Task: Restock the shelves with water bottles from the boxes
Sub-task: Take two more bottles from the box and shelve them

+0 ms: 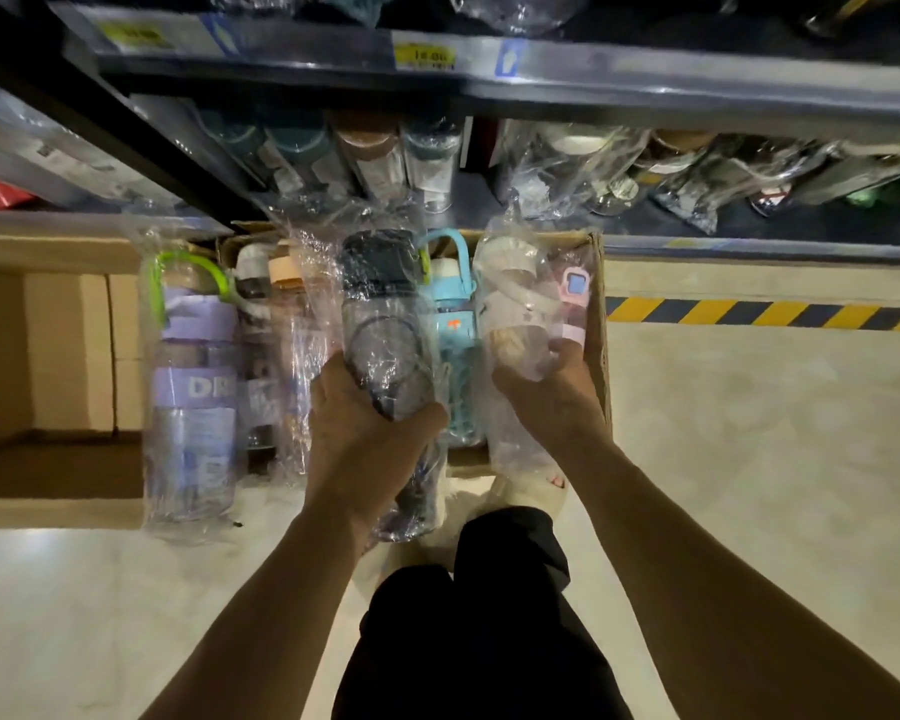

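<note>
My left hand [370,433] grips a dark, black-lidded water bottle [383,324] wrapped in clear plastic, held above an open cardboard box [598,324]. My right hand [546,392] holds a white-lidded bottle [515,304] in a plastic bag, just right of the dark one. Between them a blue bottle [450,314] with a loop handle stands in the box. A purple bottle [193,376] with a green handle and other wrapped bottles fill the box's left side. The lower shelf [749,246] ahead holds several wrapped bottles lying down.
An upper shelf edge [541,59] with yellow price tags runs across the top. A large open cardboard box [48,356] sits at the left. A yellow-black hazard stripe [765,311] marks the floor at the right. My legs and a foot in a sandal [541,491] are below the box.
</note>
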### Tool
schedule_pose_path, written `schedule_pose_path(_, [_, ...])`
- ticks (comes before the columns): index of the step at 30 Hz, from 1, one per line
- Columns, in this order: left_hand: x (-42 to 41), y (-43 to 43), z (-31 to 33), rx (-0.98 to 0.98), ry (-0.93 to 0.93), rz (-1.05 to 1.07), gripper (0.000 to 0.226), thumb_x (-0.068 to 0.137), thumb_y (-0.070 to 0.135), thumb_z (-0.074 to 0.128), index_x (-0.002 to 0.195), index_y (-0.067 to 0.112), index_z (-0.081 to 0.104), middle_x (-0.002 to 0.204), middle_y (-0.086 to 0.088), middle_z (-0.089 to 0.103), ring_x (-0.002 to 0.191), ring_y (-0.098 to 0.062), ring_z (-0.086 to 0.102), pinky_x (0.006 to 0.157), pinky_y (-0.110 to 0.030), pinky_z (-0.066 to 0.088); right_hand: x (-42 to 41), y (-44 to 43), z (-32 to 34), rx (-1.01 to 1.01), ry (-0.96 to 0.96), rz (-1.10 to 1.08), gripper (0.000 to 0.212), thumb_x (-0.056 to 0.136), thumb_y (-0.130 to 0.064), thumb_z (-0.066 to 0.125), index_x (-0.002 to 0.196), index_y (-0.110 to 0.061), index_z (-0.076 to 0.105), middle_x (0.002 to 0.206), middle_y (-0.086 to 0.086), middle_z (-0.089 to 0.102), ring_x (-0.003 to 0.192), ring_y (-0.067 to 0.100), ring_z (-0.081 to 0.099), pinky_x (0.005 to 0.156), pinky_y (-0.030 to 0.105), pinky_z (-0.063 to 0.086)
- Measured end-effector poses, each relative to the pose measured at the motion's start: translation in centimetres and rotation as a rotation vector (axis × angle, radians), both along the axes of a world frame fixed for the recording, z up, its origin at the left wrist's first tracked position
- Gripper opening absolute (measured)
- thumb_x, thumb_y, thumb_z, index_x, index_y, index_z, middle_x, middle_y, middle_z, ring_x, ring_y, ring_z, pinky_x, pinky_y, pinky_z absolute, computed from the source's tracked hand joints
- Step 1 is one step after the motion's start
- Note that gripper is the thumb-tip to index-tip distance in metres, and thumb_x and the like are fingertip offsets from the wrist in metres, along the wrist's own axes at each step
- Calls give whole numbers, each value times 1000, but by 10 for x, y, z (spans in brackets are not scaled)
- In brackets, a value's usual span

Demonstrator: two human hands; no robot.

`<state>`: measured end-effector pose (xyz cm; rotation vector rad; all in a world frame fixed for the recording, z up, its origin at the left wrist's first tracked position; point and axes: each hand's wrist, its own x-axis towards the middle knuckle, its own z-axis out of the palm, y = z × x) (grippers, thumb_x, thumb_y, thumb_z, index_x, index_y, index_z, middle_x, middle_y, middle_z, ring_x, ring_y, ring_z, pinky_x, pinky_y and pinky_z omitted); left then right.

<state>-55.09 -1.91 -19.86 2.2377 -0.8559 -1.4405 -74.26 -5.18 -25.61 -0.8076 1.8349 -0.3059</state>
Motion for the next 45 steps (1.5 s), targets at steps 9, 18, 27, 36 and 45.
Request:
schedule_pose_path(9, [5,2,-38,5,11,21,73,56,34,90,113,41,44,117,-3,60,103,-27,68,78,-47,63,24,0,-17,85,125,84,106,73,-51,88,151,-16,25,129,2,49,112,22,53,91,35,52])
schedule_pose_path(18, [17,-9,-5,-31,-39,16,92,47,48,87,126,36,41,119,5,58,110,-21,63,87,-46,61,18,11,20,41,185,57,76,76,-35,86,131,-26,34,97,-13,51,91,19,58,56,17,38])
schedule_pose_path(27, [28,-18,89,-101,-23,-31,93,46,54,82,127,37,39,123,7,57,114,-19,60,97,-47,56,11,22,121,-83,77,-51,89,65,-36,87,139,-30,38,106,-20,58,87,5,64,48,5,42])
schedule_pose_path(36, [42,-8,283,-235,62,-41,60,70,13,91,112,12,49,106,-16,61,77,-7,63,64,-19,54,20,24,333,-422,-89,-56,69,66,-32,86,126,-33,51,105,-25,68,93,-3,69,74,17,56])
schedule_pose_path(45, [39,17,470,-575,141,-79,70,74,19,92,125,32,46,109,13,62,93,10,64,69,-2,47,11,54,524,-763,-42,18,77,75,-14,89,138,-20,47,108,-43,59,102,-14,62,78,2,47])
